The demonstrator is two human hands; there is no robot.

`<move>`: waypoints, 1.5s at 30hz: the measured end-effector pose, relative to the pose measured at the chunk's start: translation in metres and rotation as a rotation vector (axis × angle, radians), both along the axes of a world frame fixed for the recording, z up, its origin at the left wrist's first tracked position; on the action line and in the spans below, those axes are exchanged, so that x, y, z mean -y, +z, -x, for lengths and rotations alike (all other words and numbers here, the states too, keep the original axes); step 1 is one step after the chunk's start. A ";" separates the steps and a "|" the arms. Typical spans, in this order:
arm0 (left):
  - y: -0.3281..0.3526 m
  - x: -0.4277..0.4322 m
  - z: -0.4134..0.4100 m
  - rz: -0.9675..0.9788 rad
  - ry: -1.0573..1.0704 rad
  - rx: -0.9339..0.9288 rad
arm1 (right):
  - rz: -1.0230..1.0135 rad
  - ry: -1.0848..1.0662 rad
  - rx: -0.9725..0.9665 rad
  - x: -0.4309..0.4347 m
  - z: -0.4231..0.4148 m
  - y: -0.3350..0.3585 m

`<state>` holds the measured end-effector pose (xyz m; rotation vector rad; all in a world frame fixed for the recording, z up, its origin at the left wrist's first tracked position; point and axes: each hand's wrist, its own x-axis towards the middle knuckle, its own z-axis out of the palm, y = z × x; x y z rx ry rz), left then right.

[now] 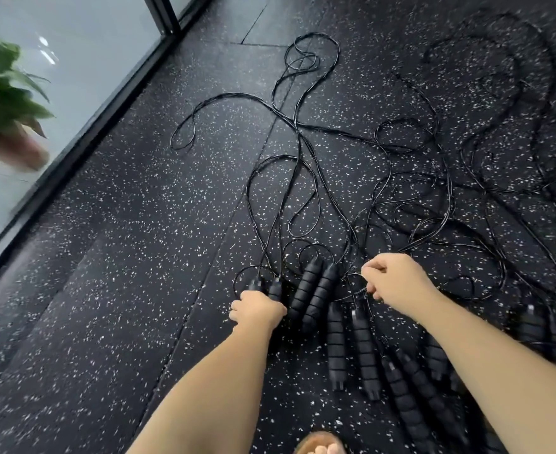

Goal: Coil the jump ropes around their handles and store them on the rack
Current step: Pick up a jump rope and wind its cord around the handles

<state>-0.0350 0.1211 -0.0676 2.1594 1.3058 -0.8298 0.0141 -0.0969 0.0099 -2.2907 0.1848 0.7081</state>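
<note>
Left hand: my left hand (257, 309) is curled round a pair of black foam handles (265, 287) on the floor, their cord ends pointing away from me.
Right hand: my right hand (393, 279) is closed in a pinch on a thin black cord (357, 283), just right of the left hand's pair; which rope that cord belongs to I cannot tell.
Between the hands: a second pair of handles (314, 291) lies side by side, touching the left hand's pair.
Nearer me: more handles (335, 347) lie strewn below and right of the right hand.
Beyond the hands: the jump ropes (298, 152) sprawl in crossed loops over the speckled floor (113, 290).
Rack: not in view.
Risk: if the pinched cord is not the left pair's own, I judge that coiling will drag neighbouring handles along.
Risk: lifting before the crossings are freed may tighten a knot.
Risk: loose loops lie near my foot (321, 445) and could snag it.
</note>
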 end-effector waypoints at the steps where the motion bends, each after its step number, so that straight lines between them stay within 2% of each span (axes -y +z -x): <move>1: -0.003 0.002 0.000 -0.028 -0.017 0.007 | 0.000 0.001 -0.002 0.001 0.000 0.000; 8: 0.001 0.008 0.003 -0.101 -0.120 0.055 | 0.000 -0.008 -0.009 0.004 0.000 0.001; 14: 0.044 -0.011 0.001 -0.105 -0.084 0.156 | -0.006 -0.001 0.022 0.011 0.002 0.026; 23: 0.205 -0.027 -0.018 -0.308 -0.320 0.355 | -0.061 -0.046 0.171 0.017 0.017 0.141; 36: 0.427 0.048 0.041 -0.591 -0.940 0.558 | -0.085 -0.091 0.421 0.062 0.115 0.309; 39: 0.464 0.062 0.063 -0.552 -1.078 0.640 | -0.046 -0.064 0.482 0.063 0.129 0.341; 45: 0.521 0.082 0.091 -0.202 -1.191 0.608 | -0.349 0.015 0.454 0.047 0.149 0.378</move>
